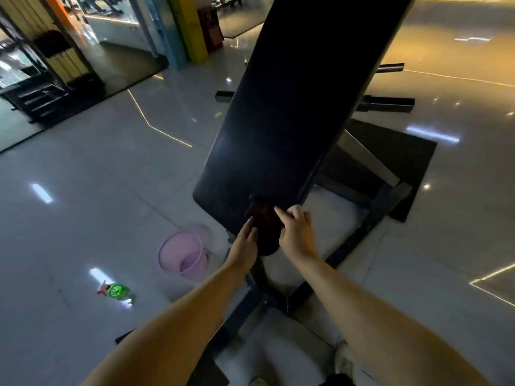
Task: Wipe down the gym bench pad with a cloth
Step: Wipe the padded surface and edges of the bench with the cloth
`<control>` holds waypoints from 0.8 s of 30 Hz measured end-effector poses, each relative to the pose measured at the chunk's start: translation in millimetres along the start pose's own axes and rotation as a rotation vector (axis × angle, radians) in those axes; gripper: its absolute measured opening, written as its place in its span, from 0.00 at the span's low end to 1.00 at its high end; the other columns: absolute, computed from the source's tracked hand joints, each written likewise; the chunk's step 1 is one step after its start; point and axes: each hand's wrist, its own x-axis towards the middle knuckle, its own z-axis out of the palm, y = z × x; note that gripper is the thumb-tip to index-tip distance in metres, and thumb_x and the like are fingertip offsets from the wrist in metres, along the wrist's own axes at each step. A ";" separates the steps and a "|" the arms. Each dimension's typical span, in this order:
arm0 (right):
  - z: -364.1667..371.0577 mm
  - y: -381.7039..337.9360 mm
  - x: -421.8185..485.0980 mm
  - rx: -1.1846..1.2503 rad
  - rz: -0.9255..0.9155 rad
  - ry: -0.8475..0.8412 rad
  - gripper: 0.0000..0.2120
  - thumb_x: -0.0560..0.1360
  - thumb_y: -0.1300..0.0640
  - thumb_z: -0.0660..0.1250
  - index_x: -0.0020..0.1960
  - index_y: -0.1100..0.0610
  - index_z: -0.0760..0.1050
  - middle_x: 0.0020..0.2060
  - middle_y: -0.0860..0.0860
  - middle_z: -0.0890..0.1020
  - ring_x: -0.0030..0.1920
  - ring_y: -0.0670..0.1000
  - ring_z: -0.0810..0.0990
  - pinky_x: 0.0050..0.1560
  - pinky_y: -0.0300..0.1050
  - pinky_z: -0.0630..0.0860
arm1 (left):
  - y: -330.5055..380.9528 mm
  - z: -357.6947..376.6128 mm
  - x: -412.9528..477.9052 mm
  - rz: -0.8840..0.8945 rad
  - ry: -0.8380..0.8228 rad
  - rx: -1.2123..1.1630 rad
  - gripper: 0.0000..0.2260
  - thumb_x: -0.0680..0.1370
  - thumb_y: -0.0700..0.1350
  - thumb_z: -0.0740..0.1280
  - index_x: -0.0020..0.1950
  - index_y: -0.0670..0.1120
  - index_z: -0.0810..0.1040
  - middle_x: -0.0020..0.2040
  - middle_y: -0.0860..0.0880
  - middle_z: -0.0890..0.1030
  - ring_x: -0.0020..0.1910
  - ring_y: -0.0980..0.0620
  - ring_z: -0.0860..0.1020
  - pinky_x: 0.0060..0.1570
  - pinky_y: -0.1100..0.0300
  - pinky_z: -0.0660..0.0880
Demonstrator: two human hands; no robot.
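Nearest the camera, both bare forearms reach forward over the bench's dark frame [252,299]. On the tiled floor [83,190] to the left lies a green spray bottle [117,292], and just beyond it stands a pink bucket [182,256], close beside the frame and well apart from the hands. The left hand [245,242] lies with straight fingers against the left side of a dark cloth [264,228], touching it rather than gripping. The right hand [295,232] sits on the cloth's right side, forefinger stretched out and the other fingers bent near the pad's corner. Whether it pinches the cloth cannot be told in this dim light. The cloth is bunched on the near end of the bench pad [292,107] and hangs partly over its edge. The long black pad runs away and upward from there, tilted, with a black floor mat [401,162] under the frame to the right. This looks like the start of a wiping pass, with the cloth being gathered or spread at the near end. The next move calls for flattening the cloth under a palm and pushing it up along the pad with steady pressure.
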 end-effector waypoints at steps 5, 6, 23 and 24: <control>17.4 -7.2 -23.0 0.082 0.022 -0.154 0.11 0.80 0.57 0.59 0.61 0.53 0.75 0.53 0.48 0.73 0.55 0.52 0.72 0.55 0.39 0.72 | 1.1 -2.4 -0.4 0.007 -0.028 -0.039 0.20 0.87 0.42 0.54 0.80 0.47 0.62 0.74 0.45 0.72 0.72 0.47 0.72 0.72 0.56 0.69; 14.2 -8.2 -19.2 0.050 0.006 -0.147 0.14 0.79 0.59 0.60 0.63 0.53 0.75 0.53 0.49 0.73 0.56 0.53 0.73 0.57 0.43 0.73 | 2.0 -2.3 -1.1 0.012 -0.036 -0.035 0.20 0.87 0.42 0.54 0.80 0.46 0.62 0.73 0.44 0.73 0.72 0.46 0.73 0.70 0.58 0.71; 24.9 -1.1 -2.3 -0.122 -0.044 -0.122 0.22 0.80 0.61 0.59 0.73 0.51 0.68 0.60 0.51 0.69 0.57 0.51 0.68 0.52 0.44 0.72 | -19.2 -4.6 -15.2 -0.040 0.009 -0.037 0.22 0.87 0.44 0.53 0.82 0.49 0.58 0.74 0.46 0.71 0.68 0.49 0.74 0.71 0.50 0.70; 26.1 -2.7 -4.2 -0.089 -0.022 -0.167 0.20 0.80 0.60 0.58 0.71 0.51 0.69 0.60 0.51 0.70 0.54 0.49 0.68 0.50 0.40 0.69 | -21.3 -5.2 -15.4 -0.053 0.008 -0.070 0.21 0.87 0.44 0.53 0.82 0.49 0.58 0.74 0.45 0.72 0.68 0.47 0.74 0.72 0.47 0.70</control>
